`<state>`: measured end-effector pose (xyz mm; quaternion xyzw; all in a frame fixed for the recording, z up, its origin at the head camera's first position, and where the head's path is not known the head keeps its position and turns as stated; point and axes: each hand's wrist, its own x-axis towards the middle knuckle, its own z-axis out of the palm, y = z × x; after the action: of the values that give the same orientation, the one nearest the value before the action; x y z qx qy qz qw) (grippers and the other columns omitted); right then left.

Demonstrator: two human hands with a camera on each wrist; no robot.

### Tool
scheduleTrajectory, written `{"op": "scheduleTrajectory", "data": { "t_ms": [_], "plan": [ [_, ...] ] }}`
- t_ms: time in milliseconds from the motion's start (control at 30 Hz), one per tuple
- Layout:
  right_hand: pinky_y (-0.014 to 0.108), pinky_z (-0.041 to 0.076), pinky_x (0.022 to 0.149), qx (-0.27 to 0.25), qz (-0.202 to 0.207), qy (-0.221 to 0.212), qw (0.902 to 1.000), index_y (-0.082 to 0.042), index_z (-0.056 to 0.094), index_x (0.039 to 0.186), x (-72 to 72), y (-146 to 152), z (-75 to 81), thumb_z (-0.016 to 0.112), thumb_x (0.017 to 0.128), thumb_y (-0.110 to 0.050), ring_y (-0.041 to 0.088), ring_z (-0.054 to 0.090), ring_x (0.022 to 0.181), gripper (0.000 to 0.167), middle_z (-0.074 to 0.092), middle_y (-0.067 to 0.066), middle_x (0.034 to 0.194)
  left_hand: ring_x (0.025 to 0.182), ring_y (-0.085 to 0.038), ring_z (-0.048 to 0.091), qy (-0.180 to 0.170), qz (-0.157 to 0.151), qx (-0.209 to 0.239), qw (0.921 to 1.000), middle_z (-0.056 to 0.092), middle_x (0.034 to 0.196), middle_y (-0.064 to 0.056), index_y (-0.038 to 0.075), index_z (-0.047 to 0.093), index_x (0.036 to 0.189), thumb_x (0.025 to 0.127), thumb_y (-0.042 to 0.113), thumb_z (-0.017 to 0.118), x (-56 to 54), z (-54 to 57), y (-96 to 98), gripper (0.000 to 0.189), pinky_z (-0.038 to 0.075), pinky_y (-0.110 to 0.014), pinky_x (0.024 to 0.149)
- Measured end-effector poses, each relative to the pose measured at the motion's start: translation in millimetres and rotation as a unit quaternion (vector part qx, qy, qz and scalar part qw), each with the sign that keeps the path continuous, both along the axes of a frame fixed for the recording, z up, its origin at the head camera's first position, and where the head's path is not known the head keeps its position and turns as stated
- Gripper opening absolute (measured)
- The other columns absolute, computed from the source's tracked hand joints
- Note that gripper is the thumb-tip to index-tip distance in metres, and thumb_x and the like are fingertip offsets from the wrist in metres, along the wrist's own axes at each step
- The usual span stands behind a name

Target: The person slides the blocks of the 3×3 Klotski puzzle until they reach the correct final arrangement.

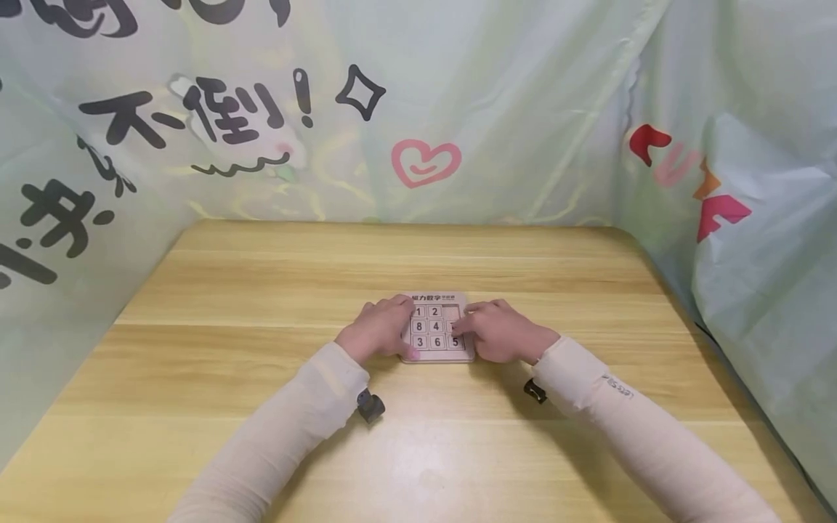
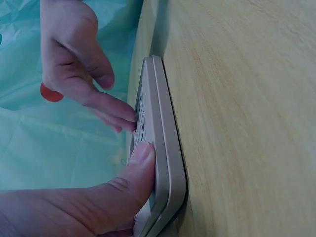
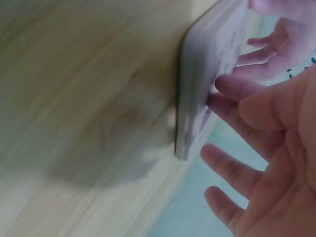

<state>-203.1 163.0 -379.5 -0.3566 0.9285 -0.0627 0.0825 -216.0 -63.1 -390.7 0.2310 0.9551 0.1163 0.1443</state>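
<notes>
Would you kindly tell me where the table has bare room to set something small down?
Bare tabletop lies behind the number puzzle, up to the curtain; left of the left sleeve; and between it and the right sleeve. The puzzle is crowded: the left hand grips its side, the right hand touches its tiles.

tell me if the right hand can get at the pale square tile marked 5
Probably yes: the right hand has its fingertips close by the 5 tile, with nothing visible between them.
</notes>
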Motion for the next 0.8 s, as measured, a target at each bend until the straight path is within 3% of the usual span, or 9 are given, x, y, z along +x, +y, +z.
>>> {"op": "scheduleTrajectory", "data": {
  "t_ms": [67, 200, 533, 733, 800],
  "plan": [
    [0.059, 0.041, 0.098, -0.021, 0.019, 0.02, 0.9994, -0.011, 0.07, 0.119, 0.0, -2, -0.1, 0.054, 0.08, 0.004, 0.036, 0.053, 0.122, 0.045, 0.064, 0.007, 0.125, 0.12, -0.03, 0.051, 0.002, 0.001, 0.0, 1.0, 0.05, 0.14, -0.008, 0.003, 0.048, 0.137, 0.07, 0.041, 0.085, -0.1, 1.0, 0.3, 0.085, 0.04, -0.045, 0.099],
    [0.06, 0.042, 0.097, -0.034, 0.038, 0.03, 0.9982, -0.008, 0.063, 0.129, -0.8, -9, -4.4, 0.056, 0.081, 0.002, 0.038, 0.048, 0.126, 0.049, 0.059, 0.01, 0.133, 0.12, -0.03, 0.051, 0.003, 0.001, 0.0, 1.0, 0.049, 0.141, -0.009, 0.003, 0.048, 0.137, 0.07, 0.041, 0.085, -0.1, 1.9, 0.2, 0.086, 0.04, -0.047, 0.1],
    [0.061, 0.039, 0.099, 0.002, 0.013, 0.036, 0.9993, -0.008, 0.054, 0.138, -5.2, -20, -8.1, 0.065, 0.082, -0.005, 0.039, 0.043, 0.13, 0.057, 0.053, 0.009, 0.14, 0.122, -0.031, 0.05, 0.003, -0.002, -0.003, 1.0, 0.046, 0.144, -0.01, 0.002, 0.045, 0.14, 0.07, 0.044, 0.083, 0.1, 1.7, -1.0, 0.09, 0.04, -0.048, 0.101],
    [0.061, 0.038, 0.1, 0.033, -0.04, 0.047, 0.9975, -0.013, 0.069, 0.12, -6.9, -15, -3.6, 0.062, 0.08, -0.003, 0.038, 0.05, 0.125, 0.042, 0.065, 0.006, 0.124, 0.125, -0.032, 0.048, -0.003, -0.002, 0.0, 1.0, 0.044, 0.146, -0.01, 0.002, 0.045, 0.141, 0.071, 0.042, 0.083, 0.5, 0.8, -0.2, 0.089, 0.037, -0.049, 0.103],
    [0.062, 0.038, 0.099, 0.018, -0.029, 0.041, 0.9986, -0.013, 0.069, 0.119, -5.4, -14, -3.4, 0.062, 0.08, -0.001, 0.038, 0.05, 0.124, 0.041, 0.066, 0.006, 0.121, 0.125, -0.032, 0.048, 0.0, -0.002, -0.001, 1.0, 0.045, 0.146, -0.01, 0.002, 0.045, 0.14, 0.071, 0.043, 0.083, 0.2, -0.1, 0.4, 0.089, 0.038, -0.049, 0.103]
  ]
}}
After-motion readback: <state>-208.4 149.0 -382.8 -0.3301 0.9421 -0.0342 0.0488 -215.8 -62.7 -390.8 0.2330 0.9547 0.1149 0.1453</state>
